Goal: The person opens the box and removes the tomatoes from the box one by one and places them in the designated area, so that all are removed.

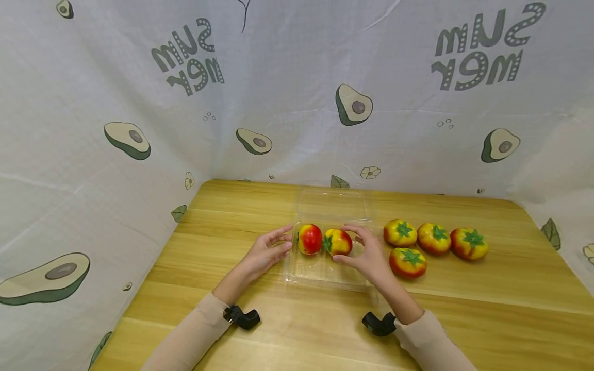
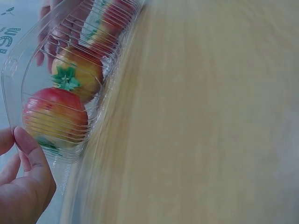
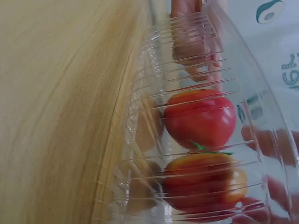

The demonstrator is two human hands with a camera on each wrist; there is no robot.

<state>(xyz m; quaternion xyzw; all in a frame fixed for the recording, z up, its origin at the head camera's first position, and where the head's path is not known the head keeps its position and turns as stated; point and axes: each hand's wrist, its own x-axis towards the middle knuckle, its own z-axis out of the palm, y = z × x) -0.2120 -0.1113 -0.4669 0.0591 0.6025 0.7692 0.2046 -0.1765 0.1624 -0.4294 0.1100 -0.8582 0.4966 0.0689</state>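
A clear plastic clamshell box (image 1: 325, 281) lies with its lid (image 1: 334, 203) folded back. Two red-and-yellow fruits with green leafy tops sit side by side inside: the left fruit (image 1: 310, 239) shows its red side, and the right fruit (image 1: 337, 242) has its green top toward the left one. My left hand (image 1: 266, 252) is at the box's left side; in the left wrist view its thumb and finger pinch the clear rim (image 2: 14, 112). With thumb and fingers on either side, my right hand (image 1: 368, 255) holds the right fruit inside the box.
Several more such fruits (image 1: 433, 238) stand on the wooden table (image 1: 464, 304) to the right of the box, green tops up. A white cloth (image 1: 297, 77) printed with avocados hangs behind and at the sides. Black wrist cameras (image 1: 243, 317) sit on both forearms.
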